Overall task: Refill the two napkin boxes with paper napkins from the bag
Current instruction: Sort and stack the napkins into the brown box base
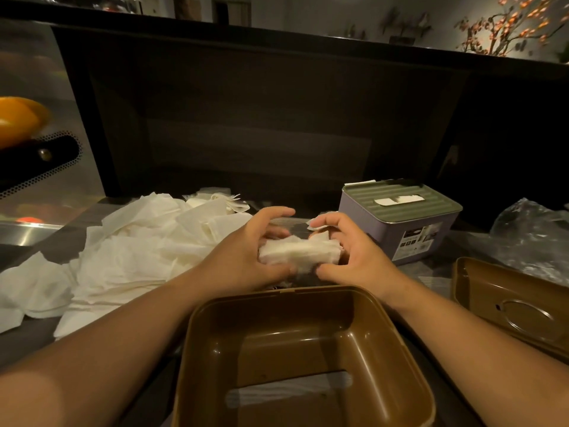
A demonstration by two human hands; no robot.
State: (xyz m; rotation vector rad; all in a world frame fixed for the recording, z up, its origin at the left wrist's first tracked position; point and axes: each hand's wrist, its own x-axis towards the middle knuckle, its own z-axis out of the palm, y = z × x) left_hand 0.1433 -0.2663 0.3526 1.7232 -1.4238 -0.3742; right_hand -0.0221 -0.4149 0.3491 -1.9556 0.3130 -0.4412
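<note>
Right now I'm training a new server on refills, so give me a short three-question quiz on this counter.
1. True or false: the brown box nearest the camera has its lid on.
2. What do the left hand and right hand hold? A) the plastic bag B) a napkin stack C) the brown lid
3. Fill in: a napkin shows through the slot of the ___ box.

Key: 1 false; 2 B; 3 lavender, its green lid closed.
</note>
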